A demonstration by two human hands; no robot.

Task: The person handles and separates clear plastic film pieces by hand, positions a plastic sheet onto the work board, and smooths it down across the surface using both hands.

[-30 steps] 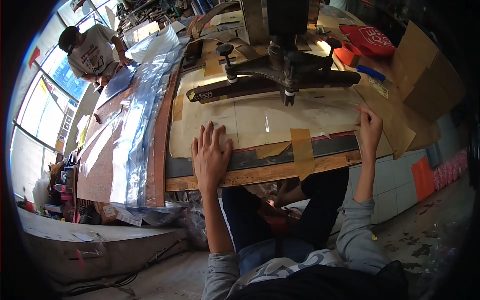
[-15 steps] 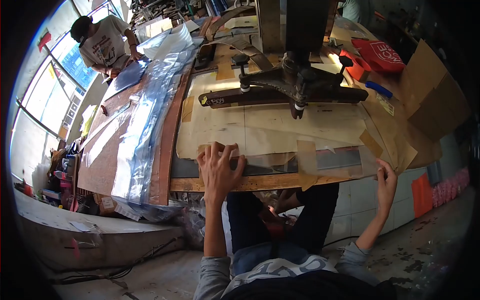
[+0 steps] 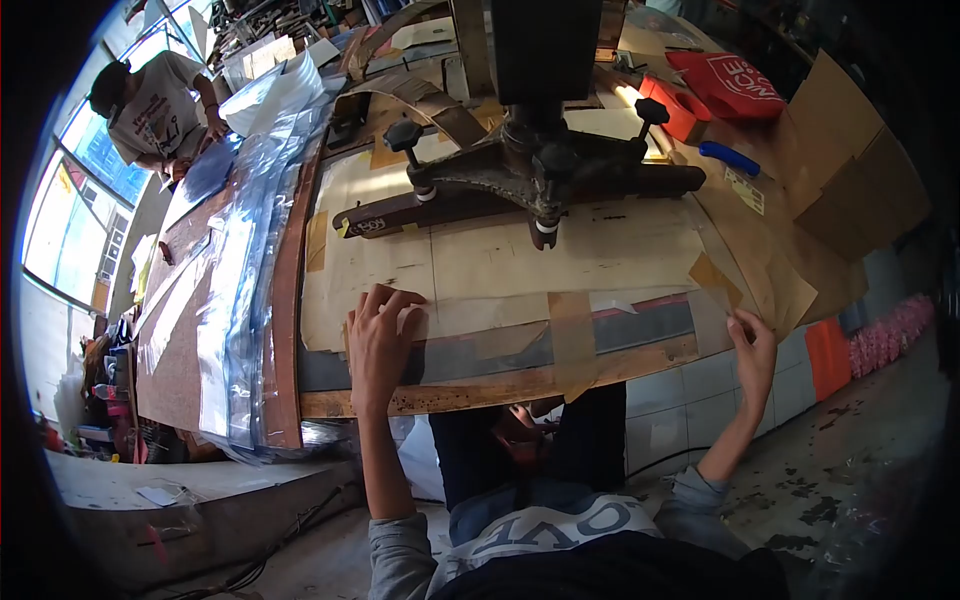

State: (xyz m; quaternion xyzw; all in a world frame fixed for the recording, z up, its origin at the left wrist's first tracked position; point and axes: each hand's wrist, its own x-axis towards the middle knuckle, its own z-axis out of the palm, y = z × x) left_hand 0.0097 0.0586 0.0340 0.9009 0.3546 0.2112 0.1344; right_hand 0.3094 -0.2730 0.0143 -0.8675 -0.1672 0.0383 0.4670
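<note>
My left hand (image 3: pixel 378 340) rests at the front left of a pale board (image 3: pixel 500 270), its fingers bent and apart on the surface. Under the fingertips the contact is partly hidden. My right hand (image 3: pixel 752 350) is at the table's front right corner, thumb and fingers pinched on the edge of a thin clear plastic sheet (image 3: pixel 712 325). The sheet is faint, and its far edge is hard to make out. Brown tape (image 3: pixel 572 340) crosses the board's front edge onto the wooden table edge (image 3: pixel 480 395). Above the board stands a dark metal machine head with a long bar (image 3: pixel 620 187).
Clear plastic sheets (image 3: pixel 245 230) cover the left table, where another person (image 3: pixel 160 115) handles a bluish sheet. To the right are a blue-handled cutter (image 3: pixel 728 157), a red bag (image 3: pixel 725 85) and a cardboard flap (image 3: pixel 840 140). Two knobs (image 3: pixel 403 135) stick up from the machine bar.
The view has shifted, moving the table leftward in the picture. My left hand's fingers have drawn closer together on the board. My right hand stays at the right corner, slightly turned.
</note>
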